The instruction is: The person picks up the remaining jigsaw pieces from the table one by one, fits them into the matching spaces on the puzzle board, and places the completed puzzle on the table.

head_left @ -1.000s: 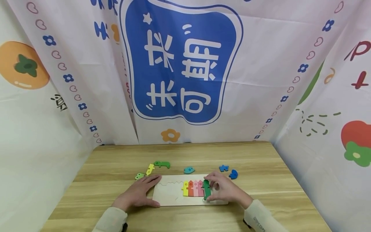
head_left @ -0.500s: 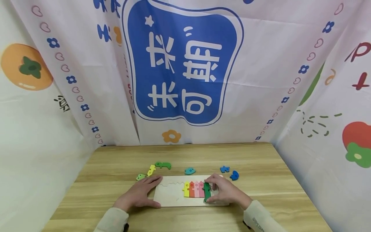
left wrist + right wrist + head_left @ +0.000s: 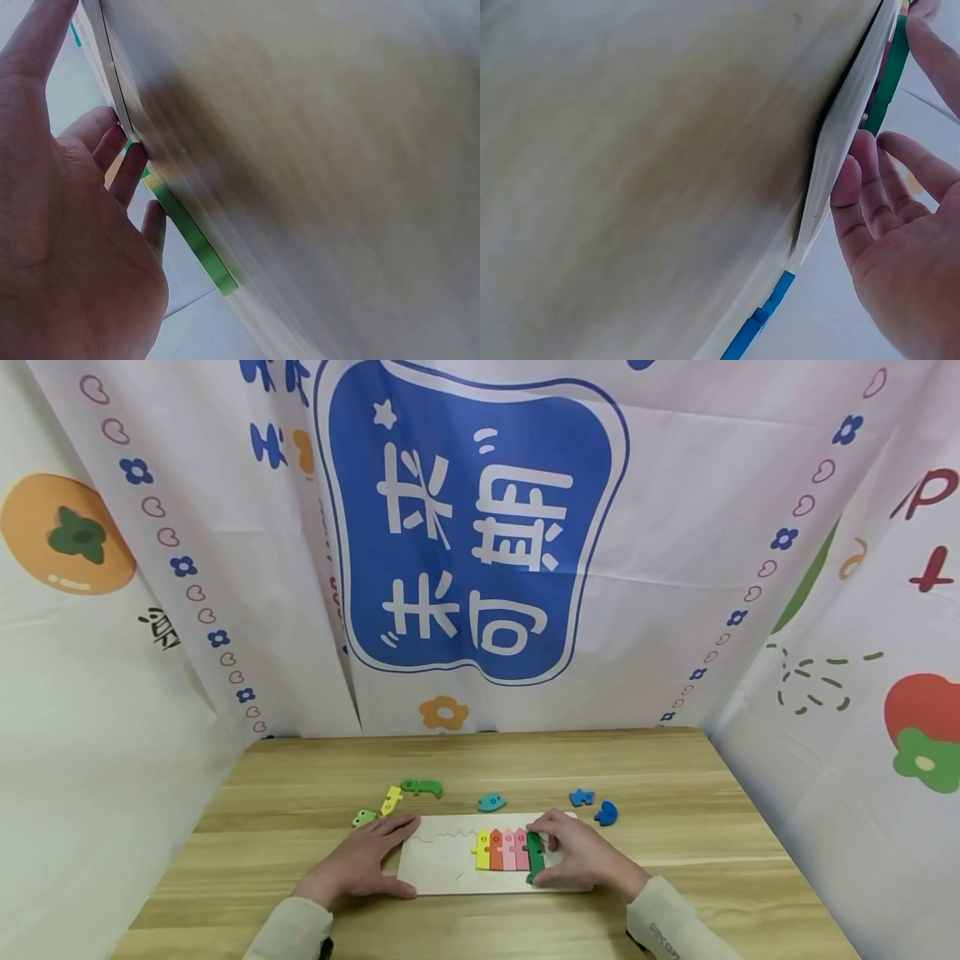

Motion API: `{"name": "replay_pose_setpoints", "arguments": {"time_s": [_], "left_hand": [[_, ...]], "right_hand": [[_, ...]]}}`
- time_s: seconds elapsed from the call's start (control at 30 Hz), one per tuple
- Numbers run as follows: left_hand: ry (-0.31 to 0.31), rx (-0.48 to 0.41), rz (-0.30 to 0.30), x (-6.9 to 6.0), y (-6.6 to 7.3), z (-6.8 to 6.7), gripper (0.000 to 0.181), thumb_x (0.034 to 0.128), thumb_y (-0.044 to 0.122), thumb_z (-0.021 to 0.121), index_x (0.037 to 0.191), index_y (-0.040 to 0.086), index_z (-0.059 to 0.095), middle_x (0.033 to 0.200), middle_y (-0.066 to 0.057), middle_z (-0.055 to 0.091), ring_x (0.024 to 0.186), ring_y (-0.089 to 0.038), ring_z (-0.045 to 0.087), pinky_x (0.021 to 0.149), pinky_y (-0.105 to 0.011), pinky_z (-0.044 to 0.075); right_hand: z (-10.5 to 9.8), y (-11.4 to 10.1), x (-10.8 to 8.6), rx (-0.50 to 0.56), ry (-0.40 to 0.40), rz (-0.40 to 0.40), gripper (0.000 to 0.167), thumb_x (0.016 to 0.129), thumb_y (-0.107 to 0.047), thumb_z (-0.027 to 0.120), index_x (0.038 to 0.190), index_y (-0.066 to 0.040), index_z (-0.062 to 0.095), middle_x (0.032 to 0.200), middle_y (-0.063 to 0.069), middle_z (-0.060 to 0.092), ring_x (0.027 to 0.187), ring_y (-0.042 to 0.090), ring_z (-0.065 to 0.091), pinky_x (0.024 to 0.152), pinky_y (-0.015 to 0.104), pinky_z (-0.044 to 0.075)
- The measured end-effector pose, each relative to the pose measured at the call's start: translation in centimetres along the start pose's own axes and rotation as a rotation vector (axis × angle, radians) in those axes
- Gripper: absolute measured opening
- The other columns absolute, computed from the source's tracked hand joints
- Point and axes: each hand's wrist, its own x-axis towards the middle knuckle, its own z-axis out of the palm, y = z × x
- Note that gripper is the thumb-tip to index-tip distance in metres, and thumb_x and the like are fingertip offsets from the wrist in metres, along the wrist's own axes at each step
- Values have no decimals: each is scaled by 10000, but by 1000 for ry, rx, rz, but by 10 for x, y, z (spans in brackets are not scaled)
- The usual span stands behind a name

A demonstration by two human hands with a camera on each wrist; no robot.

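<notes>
A pale wooden puzzle board [image 3: 442, 881] lies on the table, with a yellow piece [image 3: 483, 852], a red piece [image 3: 496, 852] and two pink pieces side by side in it. My right hand [image 3: 585, 853] pinches a dark green piece [image 3: 536, 853] between thumb and fingers at the right end of this row; in the right wrist view the green piece [image 3: 889, 79] stands a little above the board. My left hand [image 3: 365, 860] rests at the board's left end, thumb and fingers spread along its corners. In the left wrist view the left hand [image 3: 82, 202] touches the board's edge [image 3: 112, 71].
Beyond the board lie a light green piece with eyes [image 3: 364, 817], a yellow piece [image 3: 392, 800], green pieces [image 3: 427, 787] and a teal piece [image 3: 492, 802]. Two blue pieces [image 3: 606, 813] are behind the right hand. Printed cloth [image 3: 465, 710] hangs behind the table.
The dark green piece in my right hand has shifted slightly against the row and looks a little more upright. The left hand has stayed on the board.
</notes>
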Motion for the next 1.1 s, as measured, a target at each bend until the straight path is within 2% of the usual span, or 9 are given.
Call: {"name": "replay_pose_setpoints", "arguments": {"time_s": [0.2, 0.43, 0.7, 0.83, 0.93, 1.0, 1.1], "left_hand": [[6, -1, 3, 0, 0, 2, 1072, 784, 725, 759, 1604, 135, 403, 1646, -107, 397, 1472, -476, 376, 1116, -721, 341], [-19, -14, -21, 0, 0, 1, 1093, 777, 745, 748, 1615, 147, 382, 1668, -87, 363, 1501, -468, 337, 1151, -710, 312], [-24, -14, -28, 1, 0, 2, 1096, 772, 767, 734, 1620, 171, 376, 1673, -71, 357, 1506, -460, 333, 1157, -701, 312], [-22, -14, -26, 2, -1, 2, 1095, 772, 771, 731, 1619, 172, 378, 1673, -68, 357, 1506, -460, 334, 1157, -703, 311], [-21, -11, -26, 2, -1, 2, 1094, 774, 771, 730, 1619, 172, 378, 1674, -65, 357, 1504, -461, 336, 1156, -702, 314], [-21, -8, -29, 2, -1, 1, 1094, 773, 775, 727, 1620, 176, 378, 1674, -62, 357, 1503, -463, 337, 1155, -702, 317], [-21, 1, -35, 3, -1, 1, 1097, 769, 782, 723, 1619, 182, 379, 1674, -59, 359, 1502, -463, 339, 1155, -700, 319]], "right_hand": [[2, -1, 1, -67, -14, 7, 826, 750, -505, 911, 1455, -198, 611, 1120, -78, 541, 893, 81, 484, 735, 249, 417], [3, -4, 1, -120, -9, 9, 840, 719, -539, 919, 1438, -215, 631, 1003, -109, 535, 874, 78, 473, 727, 258, 391], [1, -6, 3, -142, -8, 22, 857, 678, -563, 930, 1412, -218, 656, 1018, -110, 568, 853, 78, 462, 714, 249, 385], [1, -7, 2, -159, -12, 31, 887, 673, -566, 931, 1434, -218, 637, 1124, -76, 609, 921, 92, 502, 796, 292, 461], [1, -8, 1, -159, -9, 34, 904, 672, -556, 936, 1453, -228, 620, 1301, -13, 623, 1058, 148, 571, 942, 394, 531], [0, -8, 1, -155, -11, 32, 906, 674, -560, 933, 1460, -242, 612, 1371, 15, 608, 1152, 198, 594, 1014, 462, 531], [-4, -7, 1, -127, -28, 20, 911, 683, -566, 924, 1472, -248, 598, 1369, 0, 601, 1142, 200, 597, 1002, 445, 542]]}}
